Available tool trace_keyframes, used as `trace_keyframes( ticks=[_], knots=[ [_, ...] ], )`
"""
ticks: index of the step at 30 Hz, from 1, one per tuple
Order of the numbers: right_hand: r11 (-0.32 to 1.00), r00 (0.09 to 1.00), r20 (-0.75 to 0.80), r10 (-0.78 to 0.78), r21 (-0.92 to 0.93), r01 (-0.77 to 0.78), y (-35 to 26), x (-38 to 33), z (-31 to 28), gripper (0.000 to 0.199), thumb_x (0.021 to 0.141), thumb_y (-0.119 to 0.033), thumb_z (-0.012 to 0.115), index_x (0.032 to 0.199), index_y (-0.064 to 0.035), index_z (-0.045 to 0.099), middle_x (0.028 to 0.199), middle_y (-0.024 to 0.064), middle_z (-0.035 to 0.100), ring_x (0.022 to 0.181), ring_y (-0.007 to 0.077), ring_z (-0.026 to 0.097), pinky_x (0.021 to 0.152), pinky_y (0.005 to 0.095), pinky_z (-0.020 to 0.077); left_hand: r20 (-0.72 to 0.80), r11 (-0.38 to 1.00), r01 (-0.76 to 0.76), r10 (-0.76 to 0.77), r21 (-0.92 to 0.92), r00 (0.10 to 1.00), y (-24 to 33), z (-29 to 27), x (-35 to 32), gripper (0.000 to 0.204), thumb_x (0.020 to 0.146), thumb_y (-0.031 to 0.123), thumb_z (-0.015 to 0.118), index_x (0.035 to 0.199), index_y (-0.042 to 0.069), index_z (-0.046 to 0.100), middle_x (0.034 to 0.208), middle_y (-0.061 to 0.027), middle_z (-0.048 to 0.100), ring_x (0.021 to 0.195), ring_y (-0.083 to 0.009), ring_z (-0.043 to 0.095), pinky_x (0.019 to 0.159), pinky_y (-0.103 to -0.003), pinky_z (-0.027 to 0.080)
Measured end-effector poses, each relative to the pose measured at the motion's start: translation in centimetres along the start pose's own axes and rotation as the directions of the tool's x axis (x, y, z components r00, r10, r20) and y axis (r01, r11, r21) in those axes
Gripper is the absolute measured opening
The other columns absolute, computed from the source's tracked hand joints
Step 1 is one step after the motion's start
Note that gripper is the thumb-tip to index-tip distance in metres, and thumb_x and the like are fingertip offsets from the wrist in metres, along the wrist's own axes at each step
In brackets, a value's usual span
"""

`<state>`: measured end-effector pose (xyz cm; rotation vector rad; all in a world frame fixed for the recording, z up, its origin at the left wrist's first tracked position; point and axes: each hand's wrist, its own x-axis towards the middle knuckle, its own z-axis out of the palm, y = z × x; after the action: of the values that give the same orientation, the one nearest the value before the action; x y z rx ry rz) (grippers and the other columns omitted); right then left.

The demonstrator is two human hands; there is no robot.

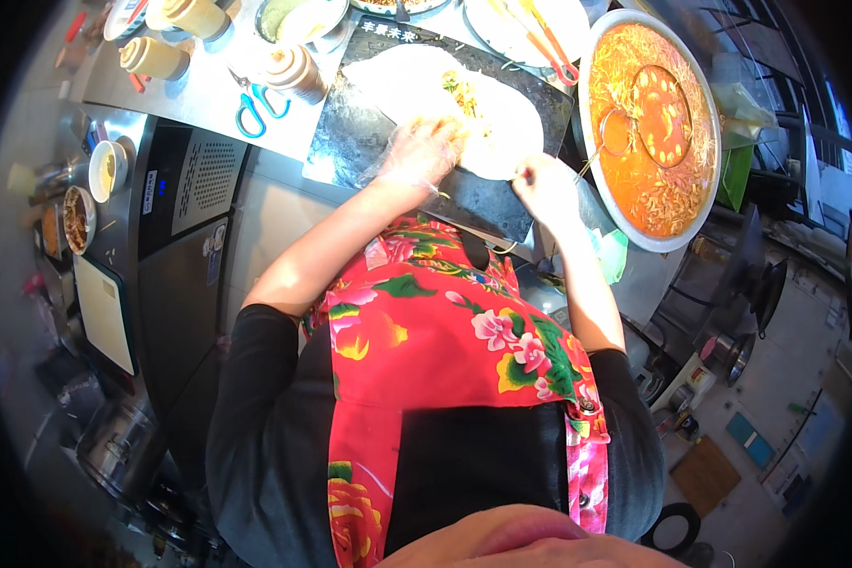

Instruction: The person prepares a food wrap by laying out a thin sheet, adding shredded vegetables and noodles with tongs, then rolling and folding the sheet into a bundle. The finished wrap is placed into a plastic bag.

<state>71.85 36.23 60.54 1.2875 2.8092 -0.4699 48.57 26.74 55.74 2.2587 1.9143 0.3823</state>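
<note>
- A thin white wrap (502, 114) lies flat on a dark stone slab (360, 133) at the counter's edge, straight ahead of the person; chopped filling of green and yellow bits (464, 90) sits in a strip along the middle of the wrap.
- The left hand (424, 151), in a clear plastic glove, presses on the near left edge of the wrap, fingers curled over a fold of it and bunched close together.
- The right hand (542, 180), bare, pinches the near right edge of the wrap between thumb and fingertips; the grip is narrow, the other fingers tucked in.
- Both forearms come up from a red flowered apron (435, 331) worn over a dark top.
- Just right of the slab stands a wide round metal basin (701, 204) of orange broth with shredded strips; a wire ladle (615, 133) rests in it, its handle reaching toward the right hand.
- Behind the slab a white plate (577, 24) holds red-handled tongs (549, 43).
- Left of the slab, on the steel counter (208, 99), lie blue-handled scissors (256, 106) beside a brown squeeze bottle (293, 71); two tan bottles (156, 57) stand further left.
- A small bowl of pale sauce (107, 170) and a bowl of dark filling (78, 220) sit on a lower shelf at far left.
</note>
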Motion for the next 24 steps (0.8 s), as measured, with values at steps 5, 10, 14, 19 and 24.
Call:
trace_keyframes(
  ticks=[5, 10, 14, 19, 24],
  knots=[
    [0.983, 0.995, 0.071, -0.075, -0.164, 0.086, 0.2, -0.1, 0.1, 0.025, 0.079, -0.02, 0.072, 0.095, -0.0047, 0.061, 0.077, 0.0157, 0.06, 0.082, 0.0323, 0.065, 0.076, 0.0441, 0.0523, -0.037, 0.999, 0.01, -0.011, -0.031, 0.999, 0.2, -0.2, 0.1, 0.035, 0.09, 0.021, 0.054, 0.122, 0.012, 0.064, 0.134, -0.0076, 0.057, 0.132, -0.0282, 0.045, 0.11, -0.047, 0.034],
    [0.994, 0.997, -0.082, 0.001, -0.113, -0.01, 2.4, 2.9, 1.9, 0.023, 0.077, -0.011, 0.068, 0.096, -0.0065, 0.056, 0.076, 0.0153, 0.063, 0.076, 0.0336, 0.067, 0.073, 0.0422, 0.054, 0.057, 1.0, 0.017, -0.017, -0.002, 0.998, 0.4, -0.9, 0.3, 0.03, 0.086, 0.019, 0.056, 0.113, 0.011, 0.067, 0.131, -0.0081, 0.057, 0.13, -0.0286, 0.045, 0.109, -0.047, 0.035],
    [0.987, 0.994, 0.078, 0.072, -0.15, -0.06, 6.3, 9.9, 0.9, 0.024, 0.078, -0.013, 0.069, 0.1, -0.0038, 0.063, 0.082, 0.0186, 0.068, 0.072, 0.032, 0.067, 0.067, 0.0403, 0.0534, 0.095, 0.999, 0.011, -0.016, 0.052, 0.995, 0.7, -0.7, 0.5, 0.029, 0.085, 0.02, 0.056, 0.111, 0.011, 0.067, 0.129, -0.0072, 0.058, 0.129, -0.0281, 0.045, 0.109, -0.046, 0.036],
    [0.552, 0.837, 0.372, -0.402, 0.827, -0.102, 2.1, 17.0, -1.5, 0.019, 0.079, -0.023, 0.069, 0.081, -0.0034, 0.07, 0.065, 0.0019, 0.061, 0.063, 0.0085, 0.057, 0.058, 0.0271, 0.0469, 0.023, 0.995, 0.055, -0.057, 0.083, 0.998, 2.1, 0.9, 0.4, 0.025, 0.084, 0.021, 0.056, 0.104, 0.011, 0.069, 0.121, -0.005, 0.059, 0.125, -0.0267, 0.048, 0.107, -0.045, 0.038],
    [0.905, 0.652, 0.671, -0.353, 0.069, 0.419, -10.3, 20.4, 1.7, 0.021, 0.08, -0.022, 0.065, 0.088, -0.0053, 0.074, 0.077, 0.0108, 0.07, 0.074, 0.0221, 0.067, 0.07, 0.0355, 0.0528, -0.117, 0.967, 0.164, -0.143, 0.194, 0.983, 3.0, 2.5, -0.6, 0.022, 0.083, 0.02, 0.057, 0.1, 0.011, 0.067, 0.115, -0.0064, 0.061, 0.121, -0.0264, 0.05, 0.106, -0.047, 0.039]
  ],
)
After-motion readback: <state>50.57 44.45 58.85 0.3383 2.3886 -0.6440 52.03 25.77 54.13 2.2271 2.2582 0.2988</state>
